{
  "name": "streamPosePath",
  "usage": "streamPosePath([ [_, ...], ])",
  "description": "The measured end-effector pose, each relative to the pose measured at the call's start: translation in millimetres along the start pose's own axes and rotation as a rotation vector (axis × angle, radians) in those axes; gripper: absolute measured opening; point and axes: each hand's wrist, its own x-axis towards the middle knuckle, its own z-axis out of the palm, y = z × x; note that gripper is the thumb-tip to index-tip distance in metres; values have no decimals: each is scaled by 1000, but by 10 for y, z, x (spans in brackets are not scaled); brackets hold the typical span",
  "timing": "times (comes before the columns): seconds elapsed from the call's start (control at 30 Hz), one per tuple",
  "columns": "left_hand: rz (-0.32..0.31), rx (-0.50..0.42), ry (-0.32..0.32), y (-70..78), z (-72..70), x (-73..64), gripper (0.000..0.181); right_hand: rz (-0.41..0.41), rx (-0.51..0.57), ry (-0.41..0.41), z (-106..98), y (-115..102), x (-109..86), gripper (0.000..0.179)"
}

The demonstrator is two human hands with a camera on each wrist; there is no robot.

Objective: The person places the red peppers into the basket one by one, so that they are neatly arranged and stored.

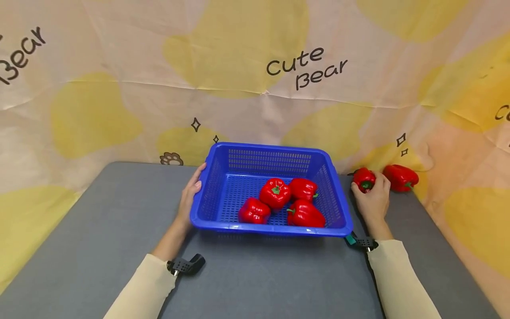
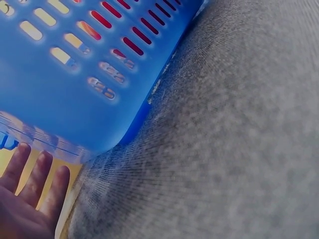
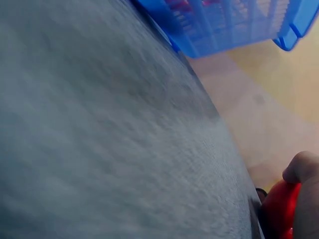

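Observation:
A blue plastic basket (image 1: 259, 228) with slotted walls stands on the grey table, several red bell peppers (image 1: 275, 193) inside it. My left hand (image 1: 186, 201) is at the basket's left rim; in the left wrist view its fingers (image 2: 37, 174) look fairly straight against the rim. To the right of the basket, my right hand (image 1: 375, 199) grips a red bell pepper (image 1: 363, 176) between thumb and fingers. Part of that pepper (image 3: 281, 206) shows beside the thumb in the right wrist view. Just right of the hand lies another red bell pepper (image 1: 399, 177).
The grey tabletop (image 1: 259, 279) reaches back to a yellow and pink patterned cloth (image 1: 239, 66) hanging behind it. A dark cable (image 1: 374, 279) runs along the table beside the right forearm. Each wrist wears a black strap with a camera mount (image 1: 187, 264).

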Motion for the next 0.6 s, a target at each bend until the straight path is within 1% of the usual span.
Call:
streamPosePath([
  [0.23, 12, 12, 6, -18, -1, 13, 58, 25, 87, -45, -8, -70, -112, 68],
  [0.37, 19, 16, 12, -27, -2, 27, 58, 27, 104, -60, -21, -118, -179, 69],
  [0.47, 20, 5, 11, -28, -3, 31, 58, 26, 116, -64, -31, -140, -231, 69],
  [0.6, 21, 0, -6, -30, -8, 20, 58, 28, 138, -46, -42, -174, -303, 67],
])
